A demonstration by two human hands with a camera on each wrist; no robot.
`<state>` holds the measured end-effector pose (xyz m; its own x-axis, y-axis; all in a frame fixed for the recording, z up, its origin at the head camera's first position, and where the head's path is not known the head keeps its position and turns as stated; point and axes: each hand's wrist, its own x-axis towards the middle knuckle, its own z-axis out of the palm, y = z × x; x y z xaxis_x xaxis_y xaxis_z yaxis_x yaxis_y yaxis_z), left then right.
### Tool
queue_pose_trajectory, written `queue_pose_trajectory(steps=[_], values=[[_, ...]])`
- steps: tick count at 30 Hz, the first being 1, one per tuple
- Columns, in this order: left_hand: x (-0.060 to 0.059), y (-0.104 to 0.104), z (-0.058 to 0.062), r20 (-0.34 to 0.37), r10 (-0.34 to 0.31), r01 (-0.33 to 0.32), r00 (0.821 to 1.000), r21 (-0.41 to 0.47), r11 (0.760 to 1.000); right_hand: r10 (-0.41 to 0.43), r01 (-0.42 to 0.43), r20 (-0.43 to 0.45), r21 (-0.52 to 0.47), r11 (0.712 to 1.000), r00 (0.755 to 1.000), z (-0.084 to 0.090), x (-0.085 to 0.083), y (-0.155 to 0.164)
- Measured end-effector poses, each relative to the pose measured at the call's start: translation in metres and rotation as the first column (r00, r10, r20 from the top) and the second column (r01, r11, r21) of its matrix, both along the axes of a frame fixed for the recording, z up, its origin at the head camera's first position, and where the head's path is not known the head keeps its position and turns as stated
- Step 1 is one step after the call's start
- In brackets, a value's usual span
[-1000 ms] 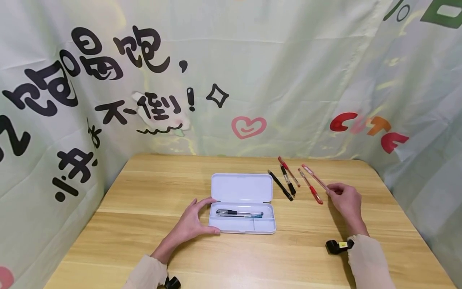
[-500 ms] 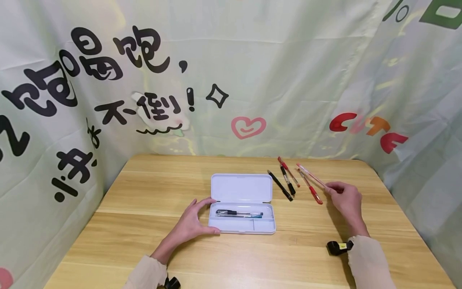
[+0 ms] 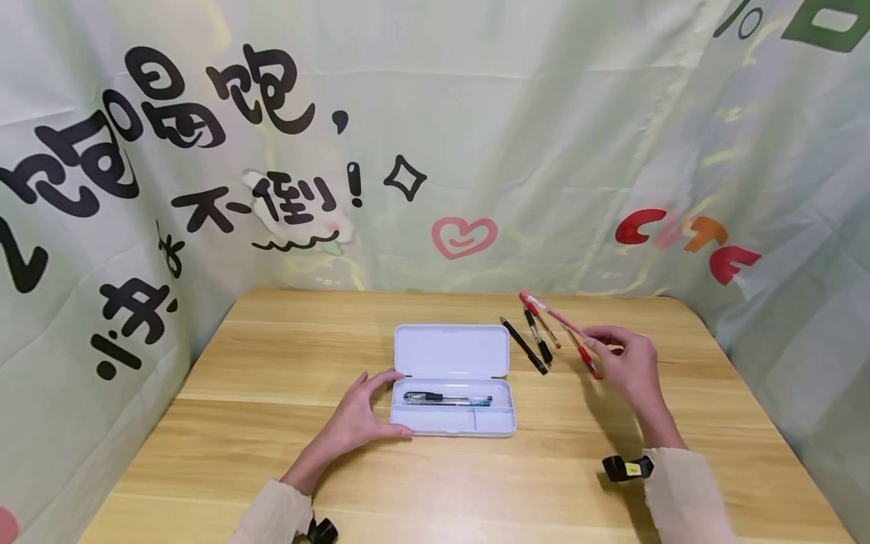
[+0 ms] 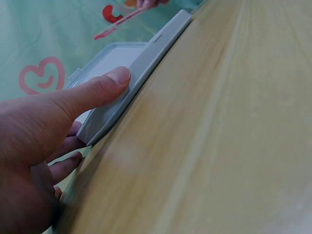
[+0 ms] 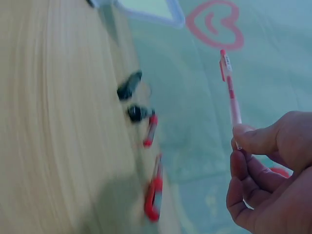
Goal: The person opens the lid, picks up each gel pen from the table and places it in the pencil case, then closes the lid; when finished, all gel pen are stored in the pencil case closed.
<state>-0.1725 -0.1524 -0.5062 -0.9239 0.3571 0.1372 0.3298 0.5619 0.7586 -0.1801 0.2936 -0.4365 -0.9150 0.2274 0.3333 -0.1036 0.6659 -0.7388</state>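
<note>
- On the wooden desk (image 3: 272,363), a white pencil case (image 3: 451,389) lies open, its lid flat behind the tray; a black-capped pen (image 3: 447,398) lies in the long compartment.
- Left hand (image 3: 360,419) braces the case's left end: thumb along the front edge, fingers at the far corner. The grip is loosely spread against the wall, not curled round it.
- Right hand (image 3: 621,366) is raised above the desk to the right of the case, thumb and fingertips pinching the lower end of a red pen (image 3: 553,314), which slants up and away to the left, clear of the desk.
- Just beside that hand, four more pens lie on the desk: two black pens (image 3: 525,347) and two red pens (image 3: 586,357).
- Behind, a pale green printed cloth (image 3: 544,136) hangs as a backdrop.
</note>
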Motion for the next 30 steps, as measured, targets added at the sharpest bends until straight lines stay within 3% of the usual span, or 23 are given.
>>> queue_pose_trajectory(steps=[8,13,20,30], values=[[-0.001,-0.001,-0.003,-0.006,-0.005,0.005,1.000,0.003,1.000,0.181,-0.181,-0.004,-0.022,0.983,0.984,-0.005,0.001,-0.038],[-0.002,-0.001,-0.003,-0.003,-0.005,0.005,1.000,-0.001,1.000,0.249,-0.249,0.008,-0.026,0.968,0.969,-0.013,0.003,-0.063],[-0.003,0.000,-0.002,0.004,-0.001,0.001,1.000,-0.002,1.000,0.368,-0.366,0.022,-0.057,0.929,0.930,-0.026,0.006,-0.090],[-0.003,0.000,-0.001,0.012,0.009,-0.009,1.000,-0.013,1.000,0.405,-0.413,0.126,0.041,0.910,0.906,-0.033,0.010,-0.115]])
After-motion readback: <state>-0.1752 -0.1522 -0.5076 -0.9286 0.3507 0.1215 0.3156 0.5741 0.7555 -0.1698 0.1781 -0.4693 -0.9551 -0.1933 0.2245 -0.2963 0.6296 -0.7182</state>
